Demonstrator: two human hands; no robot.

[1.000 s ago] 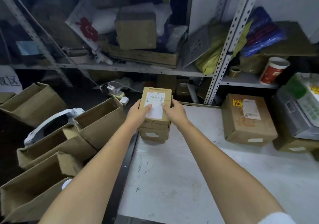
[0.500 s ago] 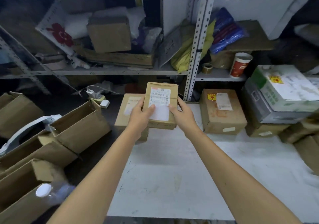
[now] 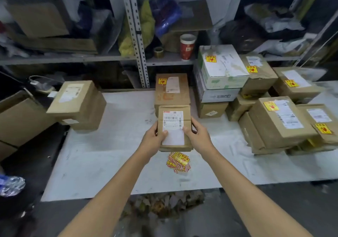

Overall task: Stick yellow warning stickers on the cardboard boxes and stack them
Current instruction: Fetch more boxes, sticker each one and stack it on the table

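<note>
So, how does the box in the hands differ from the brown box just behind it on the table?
The box behind carries a yellow sticker at its corner; the held box shows none on top. The left hand and right hand grip the held box above the table; the box behind rests on it. Both are brown cardboard with white labels.

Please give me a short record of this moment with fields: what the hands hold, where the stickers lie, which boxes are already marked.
in hands: small box, white label on top, no yellow sticker visible
left hand: grips its left edge, thumb on label
right hand: grips its right edge, thumb on label
stickers: loose pile on the table, near the small box
marked: stacks at right; brown box behind the small box
no sticker seen: two boxes at left
</note>
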